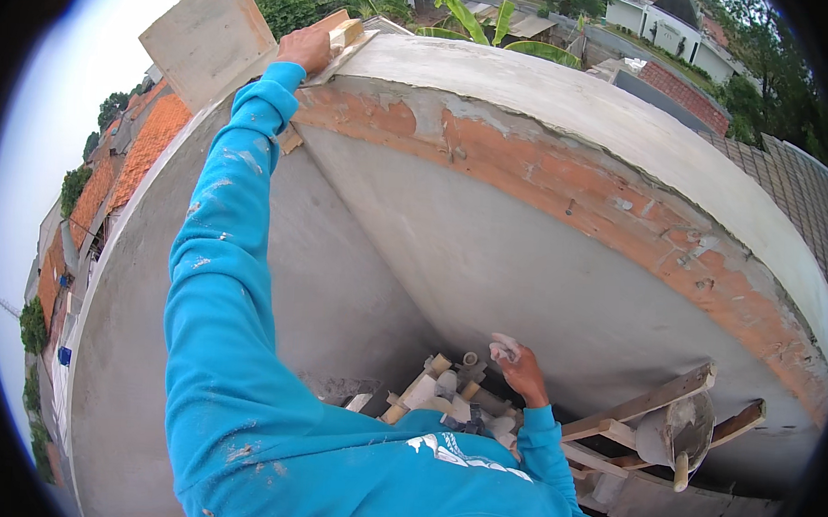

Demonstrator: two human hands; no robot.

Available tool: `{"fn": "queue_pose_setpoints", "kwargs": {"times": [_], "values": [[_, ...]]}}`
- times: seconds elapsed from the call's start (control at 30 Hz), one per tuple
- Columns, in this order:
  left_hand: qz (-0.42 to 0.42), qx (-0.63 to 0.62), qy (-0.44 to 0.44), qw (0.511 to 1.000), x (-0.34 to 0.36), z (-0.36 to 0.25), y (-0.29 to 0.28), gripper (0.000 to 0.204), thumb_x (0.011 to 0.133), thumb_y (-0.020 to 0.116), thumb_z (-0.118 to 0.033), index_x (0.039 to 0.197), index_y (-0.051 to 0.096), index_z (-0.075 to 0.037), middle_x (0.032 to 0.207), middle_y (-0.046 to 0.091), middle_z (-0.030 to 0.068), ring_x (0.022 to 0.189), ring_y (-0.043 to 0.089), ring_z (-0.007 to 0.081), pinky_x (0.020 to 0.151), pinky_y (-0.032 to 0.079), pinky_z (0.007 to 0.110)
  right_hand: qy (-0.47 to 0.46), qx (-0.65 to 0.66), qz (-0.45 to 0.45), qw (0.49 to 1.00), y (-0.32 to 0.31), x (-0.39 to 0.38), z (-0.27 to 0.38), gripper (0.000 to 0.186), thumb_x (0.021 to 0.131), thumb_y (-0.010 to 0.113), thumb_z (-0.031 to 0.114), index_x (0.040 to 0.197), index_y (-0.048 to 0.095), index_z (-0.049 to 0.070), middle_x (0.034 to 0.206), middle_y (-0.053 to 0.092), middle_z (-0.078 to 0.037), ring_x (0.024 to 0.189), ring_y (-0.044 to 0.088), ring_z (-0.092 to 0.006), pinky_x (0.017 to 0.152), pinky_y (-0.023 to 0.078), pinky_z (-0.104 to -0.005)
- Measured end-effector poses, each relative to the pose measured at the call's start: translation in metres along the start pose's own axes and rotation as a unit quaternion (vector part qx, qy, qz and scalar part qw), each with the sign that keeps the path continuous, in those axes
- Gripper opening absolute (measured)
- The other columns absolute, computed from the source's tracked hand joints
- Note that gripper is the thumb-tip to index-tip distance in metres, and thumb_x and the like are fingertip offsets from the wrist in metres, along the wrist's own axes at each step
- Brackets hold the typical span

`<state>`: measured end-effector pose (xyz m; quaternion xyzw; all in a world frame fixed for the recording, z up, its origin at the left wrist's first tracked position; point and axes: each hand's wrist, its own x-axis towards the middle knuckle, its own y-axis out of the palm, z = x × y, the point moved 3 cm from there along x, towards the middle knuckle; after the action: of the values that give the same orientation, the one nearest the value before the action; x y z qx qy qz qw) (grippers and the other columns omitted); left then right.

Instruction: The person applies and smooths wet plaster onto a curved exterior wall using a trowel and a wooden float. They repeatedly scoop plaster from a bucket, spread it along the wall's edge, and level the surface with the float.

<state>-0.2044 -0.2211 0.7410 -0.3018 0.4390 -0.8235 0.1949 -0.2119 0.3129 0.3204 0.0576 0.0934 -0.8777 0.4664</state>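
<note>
My left arm, in a blue sleeve with plaster specks, reaches up to the top corner of the wall. There my left hand point(306, 50) is closed around the wooden grip of what looks like a plastering float point(347, 54), which rests on the wall top. Left of that hand a square, plaster-stained board point(208, 39) stands tilted at the corner. Lower down, my right hand point(523, 372) hovers in front of the grey inner wall point(407, 212), fingers curled. Its fingertips are pale with plaster, and whatever they may hold is unclear.
A grey scoop with a wooden handle point(674, 432) rests on a wooden ladder point(643, 402) at lower right. Below my right hand lie several wood and pipe-like pieces point(436, 389). Orange brick point(565, 187) shows beneath the curved wall top point(569, 94). Rooftops point(151, 136) lie far below.
</note>
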Motion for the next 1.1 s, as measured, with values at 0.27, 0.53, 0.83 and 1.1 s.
{"fn": "queue_pose_setpoints", "kwargs": {"times": [0.27,0.53,0.83,1.1], "values": [[0.035,-0.074,-0.018,0.996,0.020,0.006,0.006,0.054,0.090,0.063,-0.047,0.109,0.068,0.003,0.108,0.068,0.0250,0.101,0.066,0.0400,0.088,0.052,0.048,0.051,-0.011,0.027,0.998,0.011,0.010,-0.008,0.040,0.095,0.060,0.019,0.131,0.057,0.004,0.111,0.069,-0.012,0.102,0.065,-0.0214,0.087,0.051,-0.0324],[-0.053,-0.115,0.130,0.983,-0.053,-0.212,-0.131,0.047,0.089,0.064,-0.043,0.090,0.070,0.004,0.093,0.069,0.0268,0.089,0.067,0.0413,0.079,0.052,0.049,-0.013,-0.011,0.011,1.000,-0.010,-0.009,-0.021,0.040,0.097,0.060,0.022,0.131,0.057,0.002,0.116,0.067,-0.012,0.105,0.065,-0.0205,0.088,0.051,-0.0317],[-0.115,-0.206,0.253,0.938,-0.138,-0.385,-0.252,0.035,0.084,0.066,-0.034,0.092,0.074,-0.001,0.092,0.072,0.0218,0.086,0.070,0.0384,0.077,0.055,0.046,-0.031,0.029,-0.021,0.999,-0.043,-0.050,-0.021,0.041,0.095,0.059,0.028,0.126,0.061,0.001,0.115,0.068,-0.019,0.104,0.065,-0.0306,0.091,0.050,-0.0371],[-0.233,-0.429,0.494,0.719,-0.257,-0.557,-0.392,0.030,0.089,0.053,-0.020,0.086,0.072,0.004,0.089,0.071,0.0240,0.082,0.070,0.0334,0.074,0.055,0.042,-0.052,-0.028,-0.152,0.987,-0.066,-0.104,-0.026,0.042,0.091,0.060,0.014,0.131,0.058,0.000,0.105,0.068,-0.013,0.098,0.065,-0.0235,0.088,0.051,-0.0356]]}}
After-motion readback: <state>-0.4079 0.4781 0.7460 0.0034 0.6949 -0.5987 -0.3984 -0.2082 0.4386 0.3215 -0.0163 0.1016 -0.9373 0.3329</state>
